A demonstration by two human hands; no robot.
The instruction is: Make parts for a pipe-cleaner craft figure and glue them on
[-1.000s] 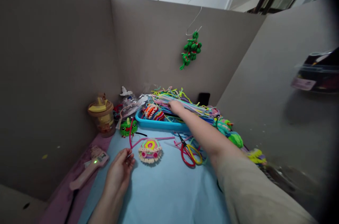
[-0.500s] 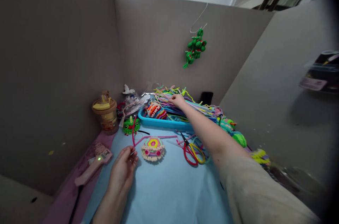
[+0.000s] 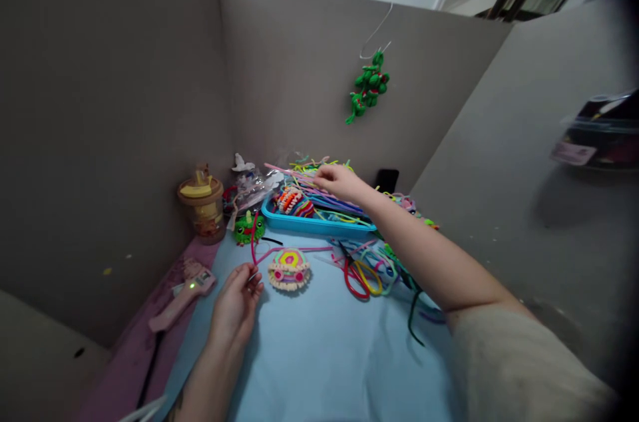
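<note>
My left hand (image 3: 238, 299) is closed, its fingertips pinching a bent pink pipe cleaner (image 3: 253, 239), one part of which rises from the fingers. A round toy face (image 3: 289, 270) of coiled pipe cleaners, with a yellow and pink top and cream fringe, lies on the table just right of this hand. Over the blue tray (image 3: 319, 227), my right hand (image 3: 335, 182) is pinched on a light pink pipe cleaner (image 3: 282, 170) that sticks out to the left. Many coloured pipe cleaners are heaped in the tray below it.
Scissors (image 3: 360, 277) with red and yellow handles lie right of the toy face. A green frog-like figure (image 3: 248, 229), a lidded cup (image 3: 204, 209) and a pink glue gun (image 3: 182, 299) stand or lie left. A green ornament (image 3: 369, 88) hangs on the back panel.
My right hand has shifted slightly left and up, lifting a light pink pipe cleaner from the heap. My left hand keeps its pinch, almost still. The view has tilted slightly.
</note>
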